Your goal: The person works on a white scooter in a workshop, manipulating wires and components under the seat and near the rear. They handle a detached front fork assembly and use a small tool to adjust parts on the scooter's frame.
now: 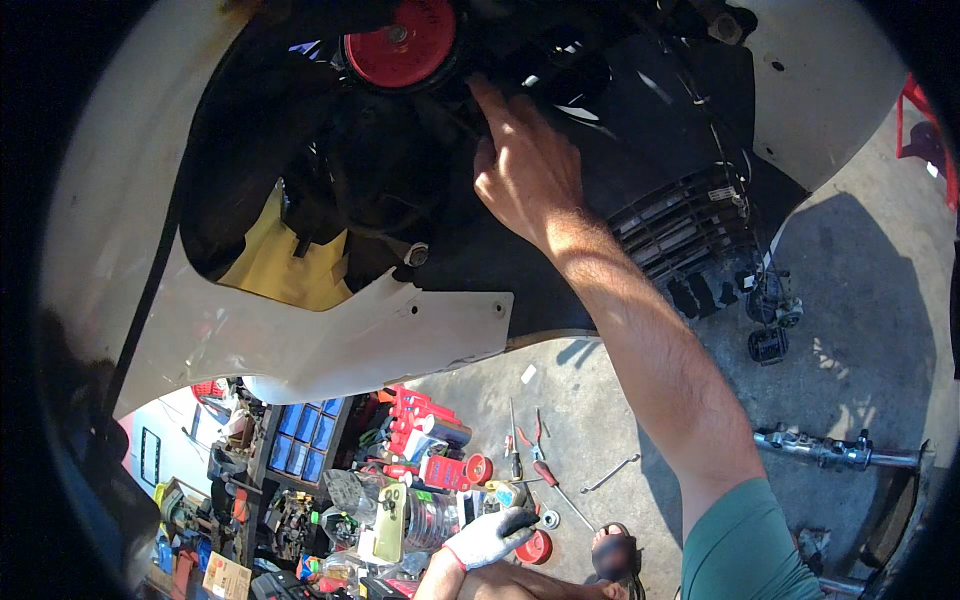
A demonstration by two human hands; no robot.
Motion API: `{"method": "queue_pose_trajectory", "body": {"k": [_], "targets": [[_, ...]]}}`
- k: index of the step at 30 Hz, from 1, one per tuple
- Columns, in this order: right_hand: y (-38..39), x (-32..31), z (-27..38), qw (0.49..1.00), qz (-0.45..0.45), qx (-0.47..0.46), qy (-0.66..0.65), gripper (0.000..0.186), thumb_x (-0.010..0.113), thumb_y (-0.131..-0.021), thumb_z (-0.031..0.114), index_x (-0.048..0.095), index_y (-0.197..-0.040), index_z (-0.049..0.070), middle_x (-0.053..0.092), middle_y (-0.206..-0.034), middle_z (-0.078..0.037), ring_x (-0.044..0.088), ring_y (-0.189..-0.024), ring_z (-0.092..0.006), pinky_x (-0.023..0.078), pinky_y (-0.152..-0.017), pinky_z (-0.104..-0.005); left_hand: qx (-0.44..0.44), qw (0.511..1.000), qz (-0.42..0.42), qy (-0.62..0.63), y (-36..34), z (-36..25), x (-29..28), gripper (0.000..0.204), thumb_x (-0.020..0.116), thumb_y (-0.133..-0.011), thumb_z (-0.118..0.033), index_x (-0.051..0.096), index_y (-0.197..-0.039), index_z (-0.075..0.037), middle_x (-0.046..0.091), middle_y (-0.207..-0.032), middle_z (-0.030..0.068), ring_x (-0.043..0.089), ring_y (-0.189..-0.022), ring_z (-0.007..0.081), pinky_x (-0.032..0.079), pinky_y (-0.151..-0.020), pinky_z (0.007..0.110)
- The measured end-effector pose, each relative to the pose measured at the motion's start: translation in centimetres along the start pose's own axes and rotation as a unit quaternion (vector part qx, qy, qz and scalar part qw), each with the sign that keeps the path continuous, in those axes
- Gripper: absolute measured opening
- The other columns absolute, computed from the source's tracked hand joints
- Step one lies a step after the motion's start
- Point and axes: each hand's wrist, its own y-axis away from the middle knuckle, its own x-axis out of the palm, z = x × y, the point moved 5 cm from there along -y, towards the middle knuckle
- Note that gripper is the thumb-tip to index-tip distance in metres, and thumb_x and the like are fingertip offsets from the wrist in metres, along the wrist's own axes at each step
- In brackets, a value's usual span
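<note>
My bare right hand (525, 165) reaches up inside a vehicle's white and black body panels (390, 330), its index finger stretched toward the lower rim of a red round disc part (400, 40), touching at or near the dark metal there. Its other fingers are partly bent, with nothing visible in them. A yellow piece (270, 260) sits in the dark cavity at the left. My left hand (490, 535), in a white glove with dark fingertips, rests low by my leg, fingers loosely extended and holding nothing that I can see.
Below the panels, screwdrivers (548, 475), pliers and a wrench (610, 472) lie on concrete beside bottles, red containers and blue drawer bins (300, 440). A dark grille (680, 225) hangs on the right, near a chrome tube (840, 452) and a red frame (925, 115) farther out.
</note>
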Motion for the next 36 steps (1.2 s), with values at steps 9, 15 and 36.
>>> {"method": "queue_pose_trajectory", "body": {"k": [9,15,36], "targets": [[0.6,1.9,0.2,0.623,0.025,0.226,-0.749,0.050,0.059,-0.087,0.009,0.057,-0.137,0.013,0.058,-0.083,-0.001,0.049,-0.059,-0.0102,0.048,-0.059,-0.0299,0.006,1.000,-0.004,-0.003,0.3,-1.0,-0.7,0.041,0.060,-0.100,-0.034,0.064,-0.127,-0.003,0.069,-0.119,0.0189,0.065,-0.111,0.0357,0.052,-0.096,0.040],[-0.3,0.6,2.8,0.316,0.042,0.177,-0.931,0.017,0.059,-0.098,0.018,0.061,-0.089,0.004,0.059,-0.082,-0.006,0.043,-0.057,-0.0117,0.040,-0.063,-0.0294,0.008,1.000,0.000,-0.030,0.1,-0.7,-0.5,0.035,0.059,-0.102,-0.029,0.065,-0.129,-0.008,0.069,-0.122,0.0144,0.064,-0.113,0.0298,0.050,-0.097,0.039],[-0.7,-0.2,4.8,0.216,0.002,0.216,-0.952,0.022,0.055,-0.101,0.019,0.061,-0.094,-0.001,0.053,-0.070,-0.004,0.051,-0.064,-0.0136,0.042,-0.069,-0.0279,-0.034,0.999,0.006,0.005,0.4,0.7,0.0,0.044,0.060,-0.101,-0.036,0.062,-0.133,-0.005,0.069,-0.124,0.0173,0.065,-0.116,0.0320,0.050,-0.099,0.038]]}}
